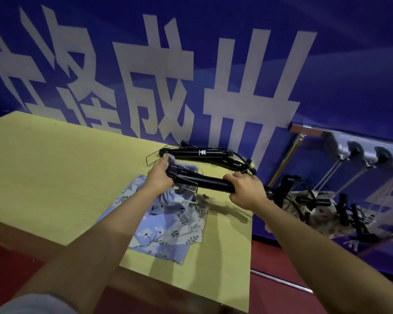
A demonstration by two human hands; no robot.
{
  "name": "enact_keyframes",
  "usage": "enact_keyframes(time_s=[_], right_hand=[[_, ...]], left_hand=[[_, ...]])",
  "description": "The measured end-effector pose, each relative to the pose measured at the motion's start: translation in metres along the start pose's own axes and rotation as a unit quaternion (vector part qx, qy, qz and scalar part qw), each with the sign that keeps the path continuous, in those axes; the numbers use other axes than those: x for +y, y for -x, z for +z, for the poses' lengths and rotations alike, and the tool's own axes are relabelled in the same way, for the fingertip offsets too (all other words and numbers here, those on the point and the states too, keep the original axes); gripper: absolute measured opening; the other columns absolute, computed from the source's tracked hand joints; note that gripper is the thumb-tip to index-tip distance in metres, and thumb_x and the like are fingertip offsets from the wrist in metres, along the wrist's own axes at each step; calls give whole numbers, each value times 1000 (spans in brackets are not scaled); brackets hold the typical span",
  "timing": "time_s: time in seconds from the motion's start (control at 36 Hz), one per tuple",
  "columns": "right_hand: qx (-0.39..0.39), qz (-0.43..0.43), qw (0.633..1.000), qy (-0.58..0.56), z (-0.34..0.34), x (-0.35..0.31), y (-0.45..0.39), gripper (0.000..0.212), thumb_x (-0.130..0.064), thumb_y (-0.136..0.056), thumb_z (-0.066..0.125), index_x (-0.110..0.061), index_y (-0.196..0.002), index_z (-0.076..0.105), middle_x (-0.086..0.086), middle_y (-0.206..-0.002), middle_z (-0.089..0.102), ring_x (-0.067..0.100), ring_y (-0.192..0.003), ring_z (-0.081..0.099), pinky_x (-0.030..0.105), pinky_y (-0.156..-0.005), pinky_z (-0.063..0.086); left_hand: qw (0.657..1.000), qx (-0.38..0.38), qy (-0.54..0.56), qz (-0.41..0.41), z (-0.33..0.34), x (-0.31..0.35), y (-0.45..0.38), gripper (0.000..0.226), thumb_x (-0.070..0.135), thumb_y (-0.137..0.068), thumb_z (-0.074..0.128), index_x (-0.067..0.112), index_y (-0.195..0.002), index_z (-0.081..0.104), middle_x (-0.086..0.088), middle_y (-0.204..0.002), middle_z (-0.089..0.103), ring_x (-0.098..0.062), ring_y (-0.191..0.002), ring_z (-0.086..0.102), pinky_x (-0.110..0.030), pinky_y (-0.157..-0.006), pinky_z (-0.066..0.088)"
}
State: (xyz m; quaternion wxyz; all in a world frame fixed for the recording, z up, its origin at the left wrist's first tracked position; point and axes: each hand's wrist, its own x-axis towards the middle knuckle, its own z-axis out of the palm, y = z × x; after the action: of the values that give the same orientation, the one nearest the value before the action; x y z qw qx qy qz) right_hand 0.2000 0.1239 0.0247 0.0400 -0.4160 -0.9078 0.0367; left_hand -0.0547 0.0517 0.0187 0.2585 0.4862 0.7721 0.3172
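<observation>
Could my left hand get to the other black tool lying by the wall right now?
Probably yes: the far black tool lies just beyond the left hand with nothing between, but that hand grips the grey pouch and would have to let go.

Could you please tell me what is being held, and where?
A black tube-shaped tool: the left hand grips one end, the right hand the other.

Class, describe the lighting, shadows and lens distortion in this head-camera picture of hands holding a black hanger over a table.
Head view: dim light; the right hand and black hanger cast a soft shadow on the table; the wide-angle lens tilts the letters on the banner and stretches the forearms near the bottom edge.
</observation>
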Motion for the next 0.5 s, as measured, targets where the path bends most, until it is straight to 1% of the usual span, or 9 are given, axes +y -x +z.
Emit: enact_keyframes(time_s=[0.08, 0.14, 0.19, 0.25, 0.31, 0.36, 0.39, 0.44, 0.5], right_hand=[[6, -21, 998, 63, -4, -5, -1, 41, -20, -85, 50, -29, -125, 48, 2, -110, 57, 28, -105, 53, 40, -90, 39], [18, -36, 993, 115, -9, -10, -2, 42, -19, -86, 49, -27, -127, 46, 3, -112, 56, 28, -105, 52, 40, -91, 36], [30, -52, 986, 157, -15, -16, -6, 43, -18, -87, 50, -25, -129, 46, 6, -115, 55, 30, -106, 50, 41, -94, 32], [60, -76, 977, 189, -21, -22, -10, 43, -18, -82, 58, -21, -125, 53, 7, -112, 57, 31, -104, 53, 44, -98, 27], [99, -103, 961, 237, -27, -27, -17, 44, -19, -62, 76, -18, -106, 66, 6, -92, 63, 29, -86, 60, 43, -93, 26], [140, -131, 949, 249, -33, -31, -23, 45, -15, -45, 82, -14, -88, 70, 3, -76, 63, 26, -73, 63, 40, -91, 27], [154, -146, 945, 247, -35, -33, -26, 43, -13, -44, 82, -13, -85, 70, 3, -74, 63, 25, -72, 63, 39, -91, 27], [184, -174, 936, 245, -40, -37, -32, 36, -10, -50, 78, -13, -84, 68, 1, -74, 63, 24, -73, 63, 38, -94, 27], [218, -199, 924, 243, -43, -40, -37, 29, -7, -58, 73, -15, -85, 66, -1, -76, 63, 23, -76, 63, 37, -95, 27]], left_hand=[[989, -33, -147, 14, 0, 9, 6, 78, -1, -83, 56, 23, -149, 22, -1, -154, 27, -34, -137, 31, -44, -104, 35], [978, -48, -202, 28, 2, 19, 11, 83, -5, -81, 51, 21, -151, 15, 0, -156, 23, -33, -138, 26, -43, -104, 31], [975, -55, -213, 38, 5, 27, 12, 86, -7, -80, 50, 20, -152, 11, 0, -155, 23, -33, -136, 26, -39, -105, 31], [976, -79, -200, 44, 8, 35, 14, 85, -4, -81, 52, 20, -152, 11, 0, -156, 21, -35, -135, 26, -40, -106, 31], [977, -94, -184, 57, 10, 42, 18, 86, 2, -81, 58, 20, -152, 12, 1, -156, 19, -35, -134, 27, -43, -106, 34], [976, -96, -175, 85, 12, 48, 22, 87, 11, -79, 65, 19, -151, 16, 1, -156, 22, -34, -133, 28, -40, -106, 33], [975, -89, -177, 101, 13, 50, 23, 86, 17, -78, 68, 19, -150, 20, 0, -154, 26, -33, -130, 29, -36, -103, 32], [972, -52, -196, 120, 18, 53, 25, 82, 31, -76, 71, 21, -146, 30, -1, -145, 38, -30, -121, 32, -35, -97, 32], [972, 0, -207, 113, 21, 55, 25, 72, 39, -76, 69, 21, -139, 39, -1, -133, 45, -28, -116, 35, -34, -92, 29]])
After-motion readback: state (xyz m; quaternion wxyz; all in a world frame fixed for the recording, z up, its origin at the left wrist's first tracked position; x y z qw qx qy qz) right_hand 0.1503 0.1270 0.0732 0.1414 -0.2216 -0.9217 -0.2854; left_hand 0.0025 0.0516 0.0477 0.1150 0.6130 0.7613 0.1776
